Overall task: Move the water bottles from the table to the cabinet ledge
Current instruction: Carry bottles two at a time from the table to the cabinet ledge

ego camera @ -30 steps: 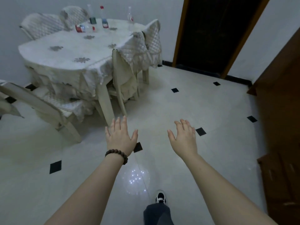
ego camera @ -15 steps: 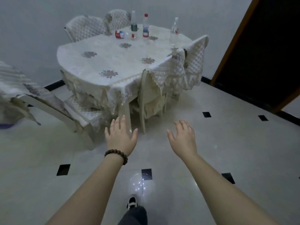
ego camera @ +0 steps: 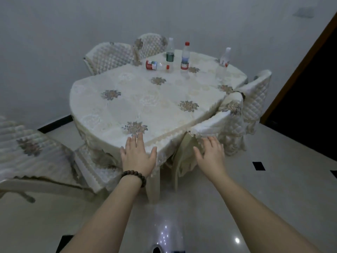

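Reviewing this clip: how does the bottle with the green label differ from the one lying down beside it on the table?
The green-label bottle stands upright; the red-label bottle lies on its side, cap end pointing right. The green-label bottle's cap looks pale or clear, while the lying bottle's cap is red. The green-label bottle sits farther back on the table, the lying one just in front and to its left. Both are clear plastic, and neither hand touches them.

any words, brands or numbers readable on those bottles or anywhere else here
None can be read.
Lying bottle, red label: too blurred.
Green-label bottle: too blurred.
Red-capped bottle, blue and red label: too small.
Right bottle, red band: too blurred.
Tablecloth: flower patterns only.
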